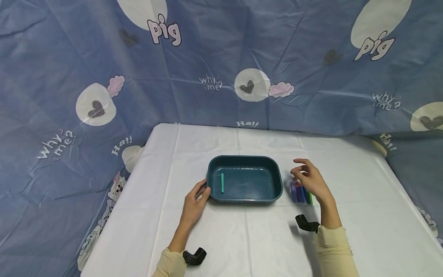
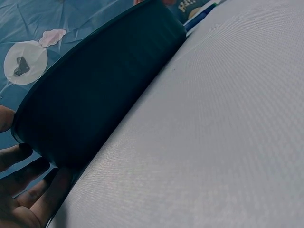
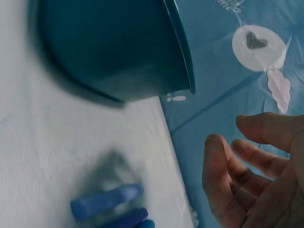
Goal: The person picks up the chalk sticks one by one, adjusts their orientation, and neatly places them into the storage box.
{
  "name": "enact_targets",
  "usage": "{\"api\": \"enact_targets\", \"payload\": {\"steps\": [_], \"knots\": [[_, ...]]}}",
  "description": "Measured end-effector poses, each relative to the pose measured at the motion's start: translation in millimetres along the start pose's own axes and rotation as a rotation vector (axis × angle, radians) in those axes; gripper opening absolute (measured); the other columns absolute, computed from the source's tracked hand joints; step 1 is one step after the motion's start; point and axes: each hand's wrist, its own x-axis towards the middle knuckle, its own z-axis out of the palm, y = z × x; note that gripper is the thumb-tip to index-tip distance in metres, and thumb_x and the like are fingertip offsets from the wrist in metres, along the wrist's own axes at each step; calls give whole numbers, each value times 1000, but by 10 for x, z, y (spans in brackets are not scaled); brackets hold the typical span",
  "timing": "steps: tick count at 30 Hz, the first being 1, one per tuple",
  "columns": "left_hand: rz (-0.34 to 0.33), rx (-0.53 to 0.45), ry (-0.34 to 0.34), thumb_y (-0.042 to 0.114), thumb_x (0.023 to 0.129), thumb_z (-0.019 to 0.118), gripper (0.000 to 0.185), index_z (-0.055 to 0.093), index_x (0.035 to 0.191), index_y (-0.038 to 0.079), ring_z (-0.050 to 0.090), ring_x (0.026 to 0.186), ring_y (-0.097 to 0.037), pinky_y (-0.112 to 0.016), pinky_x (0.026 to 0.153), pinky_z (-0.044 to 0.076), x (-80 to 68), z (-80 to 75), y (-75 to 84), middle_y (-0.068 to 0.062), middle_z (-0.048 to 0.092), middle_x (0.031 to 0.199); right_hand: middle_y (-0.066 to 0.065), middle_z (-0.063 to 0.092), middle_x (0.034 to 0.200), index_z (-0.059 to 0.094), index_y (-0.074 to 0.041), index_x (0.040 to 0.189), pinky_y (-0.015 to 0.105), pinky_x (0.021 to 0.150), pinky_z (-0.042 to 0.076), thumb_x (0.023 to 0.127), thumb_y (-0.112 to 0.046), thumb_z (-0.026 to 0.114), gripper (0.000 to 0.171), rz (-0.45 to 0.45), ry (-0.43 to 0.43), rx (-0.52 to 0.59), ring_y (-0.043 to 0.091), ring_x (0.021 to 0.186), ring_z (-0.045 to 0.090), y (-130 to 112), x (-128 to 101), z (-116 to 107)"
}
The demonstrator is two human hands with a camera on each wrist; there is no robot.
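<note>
A dark teal tray (image 1: 254,199) stands on the white cloth, and a short green stick (image 1: 222,183) lies inside near its left end. My left hand (image 1: 195,204) holds the tray's left end: the thumb is at the rim and the fingers (image 2: 28,178) lie against the outer wall. To the right of the tray, several coloured sticks (image 3: 107,202) in purple, blue and green lie side by side. Above them hovers my right hand (image 1: 311,181), fingers bent loosely, thumb and fingertips apart with nothing visible between them. It partly covers the sticks in the head view.
A white cloth (image 1: 207,238) covers the table. Blue printed fabric (image 1: 214,46) hangs behind and along both sides. Each wrist wears a black device, one on the left wrist (image 1: 195,256) and one on the right wrist (image 1: 306,224).
</note>
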Motion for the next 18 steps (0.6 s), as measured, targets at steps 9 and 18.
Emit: {"api": "enact_targets", "payload": {"steps": [9,18], "knots": [[2,-19,-5,25,96,57,46,50,135,3,58,119,-29,-41,97,49,-1,-1,-13,-20,58,130,30,55,116,31,-1,141,34,68,60,98,-21,51,51,23,15,-46,22,84,68,125,-86,-148],[15,-4,-2,24,96,57,46,50,135,2,59,118,-28,-39,97,50,5,3,-22,-20,59,128,26,54,116,28,-2,143,34,70,60,99,-24,50,54,56,33,-72,25,89,67,206,-153,-258]]}}
